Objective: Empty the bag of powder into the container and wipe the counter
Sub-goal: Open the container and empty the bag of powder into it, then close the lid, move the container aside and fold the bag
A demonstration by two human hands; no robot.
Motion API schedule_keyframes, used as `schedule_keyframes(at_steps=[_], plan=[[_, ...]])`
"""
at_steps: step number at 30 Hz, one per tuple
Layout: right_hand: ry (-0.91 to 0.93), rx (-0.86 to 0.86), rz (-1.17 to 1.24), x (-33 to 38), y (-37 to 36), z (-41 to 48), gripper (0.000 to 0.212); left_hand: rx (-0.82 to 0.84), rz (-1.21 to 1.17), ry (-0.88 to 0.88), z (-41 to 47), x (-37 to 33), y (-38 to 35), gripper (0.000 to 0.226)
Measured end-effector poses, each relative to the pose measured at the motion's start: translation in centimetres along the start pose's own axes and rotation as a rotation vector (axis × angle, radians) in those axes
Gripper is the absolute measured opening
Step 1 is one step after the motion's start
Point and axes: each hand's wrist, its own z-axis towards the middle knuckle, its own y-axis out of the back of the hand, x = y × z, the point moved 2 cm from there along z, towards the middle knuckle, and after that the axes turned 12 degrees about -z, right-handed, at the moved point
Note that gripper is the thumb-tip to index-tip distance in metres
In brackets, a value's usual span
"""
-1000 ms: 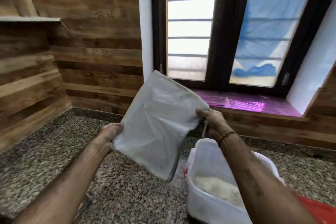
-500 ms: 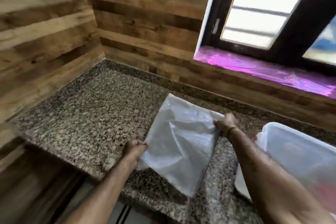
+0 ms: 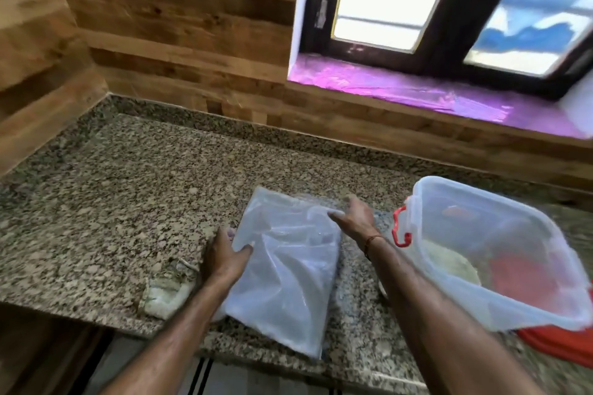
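granite counter (image 3: 128, 186) | on it: cloth (image 3: 167, 292), plastic bag (image 3: 288, 266), red lid (image 3: 558, 349) partly under container (image 3: 513, 308)

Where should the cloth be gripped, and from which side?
Probably the bunched-up middle of the cloth, pinched from above. It lies crumpled and low on the counter near the front edge, so no side offers a lip to get under. The left hand is closest, but it holds the bag.

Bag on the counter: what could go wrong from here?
1. The bag lies close to the front edge of the counter; pressing it flat could puff leftover powder over that edge.
2. The open container stands just beside the right hand; a swing toward the cloth could knock it.
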Motion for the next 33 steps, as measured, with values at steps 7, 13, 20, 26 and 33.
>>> schedule_keyframes(at_steps=[7, 13, 20, 26, 33], plan=[[0.240, -0.307, 0.184, -0.8, 11.2, -4.7, 0.047, 0.111, -0.114, -0.339, -2.3, -12.0, -5.4, 0.050], [0.222, -0.496, 0.246, -10.2, 21.1, -8.1, 0.020, 0.175, -0.077, -0.616, -8.2, -20.7, -13.4, 0.051], [-0.003, -0.613, 0.236, -31.6, 26.4, -8.5, 0.029, 0.259, 0.034, -0.790, -20.7, -26.3, -28.2, 0.059], [-0.250, -0.363, 0.067, -47.9, 24.7, -6.9, 0.062, 0.437, 0.306, -0.532, -27.0, -26.2, -39.2, 0.091], [-0.608, -0.086, -0.019, -58.2, 19.3, -4.5, 0.118, 0.238, 0.310, -0.565, -29.1, -27.5, -43.1, 0.037]])
